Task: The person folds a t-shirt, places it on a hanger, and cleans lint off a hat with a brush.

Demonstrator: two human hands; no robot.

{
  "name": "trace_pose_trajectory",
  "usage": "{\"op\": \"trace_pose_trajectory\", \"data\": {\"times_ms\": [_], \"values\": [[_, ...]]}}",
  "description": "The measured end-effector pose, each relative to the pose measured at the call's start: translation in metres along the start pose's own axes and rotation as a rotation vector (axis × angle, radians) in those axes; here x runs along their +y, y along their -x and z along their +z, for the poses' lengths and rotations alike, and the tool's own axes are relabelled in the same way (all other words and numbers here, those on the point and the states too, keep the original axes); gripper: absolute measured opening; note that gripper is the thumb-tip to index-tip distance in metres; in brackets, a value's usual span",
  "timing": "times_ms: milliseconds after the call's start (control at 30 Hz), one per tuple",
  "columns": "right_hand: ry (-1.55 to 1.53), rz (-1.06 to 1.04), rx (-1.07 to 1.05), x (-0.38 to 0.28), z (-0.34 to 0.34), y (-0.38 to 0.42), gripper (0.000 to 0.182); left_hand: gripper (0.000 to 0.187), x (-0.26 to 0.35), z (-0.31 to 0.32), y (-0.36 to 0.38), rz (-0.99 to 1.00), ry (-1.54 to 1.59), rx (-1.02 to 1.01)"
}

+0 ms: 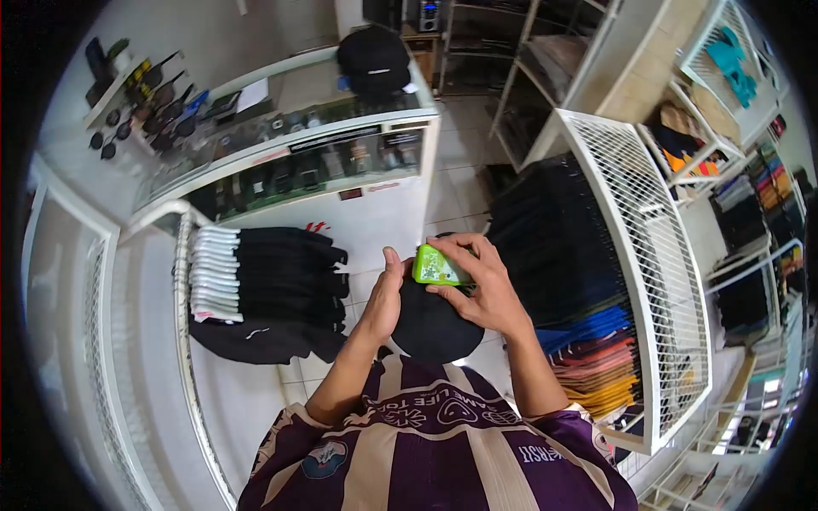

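Note:
A black cap [436,328] is held in front of my chest, its rounded dark edge facing me. My left hand [385,298] supports the cap at its left side, thumb pointing up and the other fingers mostly hidden behind it. Pinched between the thumb and fingers of my right hand [484,285] is a small bright green block [440,266] with a pale patterned face. The block lies against the top of the cap, close to my left thumb.
Black garments on white hangers [217,272] hang from a rail at left. A glass display counter [298,128] stands ahead, with another black cap [373,64] on top. At right, a white mesh-topped rack [630,213] holds dark and coloured clothes [596,349].

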State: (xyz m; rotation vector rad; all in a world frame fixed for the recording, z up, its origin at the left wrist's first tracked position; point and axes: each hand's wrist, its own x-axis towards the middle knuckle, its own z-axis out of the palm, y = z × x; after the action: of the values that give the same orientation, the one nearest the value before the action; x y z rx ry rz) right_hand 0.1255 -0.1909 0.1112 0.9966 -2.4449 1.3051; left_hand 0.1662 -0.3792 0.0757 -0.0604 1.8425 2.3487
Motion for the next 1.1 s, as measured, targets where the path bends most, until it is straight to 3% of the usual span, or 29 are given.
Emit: {"op": "trace_pose_trajectory", "data": {"times_ms": [67, 133, 200, 267, 333, 400, 533, 600, 633, 667, 733, 767, 833, 967, 1100], "values": [[0.037, -0.047, -0.043, -0.006, 0.020, -0.014, 0.067, 0.101, 0.003, -0.024, 0.007, 0.007, 0.012, 0.046], [0.057, -0.094, -0.055, 0.003, 0.037, -0.021, 0.068, 0.102, 0.002, -0.050, 0.007, 0.058, -0.174, 0.128], [0.037, -0.061, 0.016, 0.012, 0.047, -0.025, 0.066, 0.103, 0.008, -0.065, 0.018, 0.007, -0.061, 0.101], [0.007, 0.096, 0.039, 0.015, 0.048, -0.028, 0.064, 0.102, 0.013, -0.070, 0.025, -0.054, -0.244, 0.290], [0.028, 0.065, 0.065, 0.014, 0.050, -0.035, 0.064, 0.102, 0.022, -0.070, 0.028, -0.065, -0.068, 0.248], [0.065, 0.003, 0.015, -0.001, 0.055, -0.040, 0.065, 0.101, 0.019, -0.074, 0.031, -0.083, 0.119, 0.224], [-0.018, -0.142, -0.174, -0.023, 0.078, -0.053, 0.066, 0.103, 0.008, -0.085, 0.026, 0.021, 0.030, 0.214], [-0.037, -0.106, -0.148, -0.014, 0.080, -0.059, 0.067, 0.100, 0.008, -0.090, 0.026, 0.009, -0.100, 0.343], [-0.048, -0.072, -0.120, -0.007, 0.079, -0.061, 0.067, 0.078, -0.042, -0.115, 0.011, 0.007, -0.026, 0.454], [-0.033, -0.017, -0.095, 0.002, 0.078, -0.061, 0.067, 0.078, -0.037, -0.120, 0.012, 0.010, -0.028, 0.453], [0.041, 0.019, -0.036, 0.018, 0.075, -0.061, 0.067, 0.052, -0.022, -0.121, 0.016, 0.102, -0.124, 0.246], [0.043, 0.021, -0.037, 0.018, 0.074, -0.061, 0.067, 0.039, -0.012, -0.114, 0.017, 0.097, -0.080, 0.290], [0.063, 0.050, 0.003, 0.007, 0.069, -0.062, 0.067, 0.040, -0.009, -0.107, 0.015, 0.100, -0.022, 0.297], [-0.031, -0.104, -0.143, -0.020, 0.081, -0.069, 0.069, 0.039, -0.001, -0.089, 0.008, 0.138, 0.115, 0.386], [-0.079, -0.043, -0.061, 0.006, 0.089, -0.074, 0.067, 0.040, -0.009, -0.116, 0.010, 0.205, 0.048, 0.293]]}}
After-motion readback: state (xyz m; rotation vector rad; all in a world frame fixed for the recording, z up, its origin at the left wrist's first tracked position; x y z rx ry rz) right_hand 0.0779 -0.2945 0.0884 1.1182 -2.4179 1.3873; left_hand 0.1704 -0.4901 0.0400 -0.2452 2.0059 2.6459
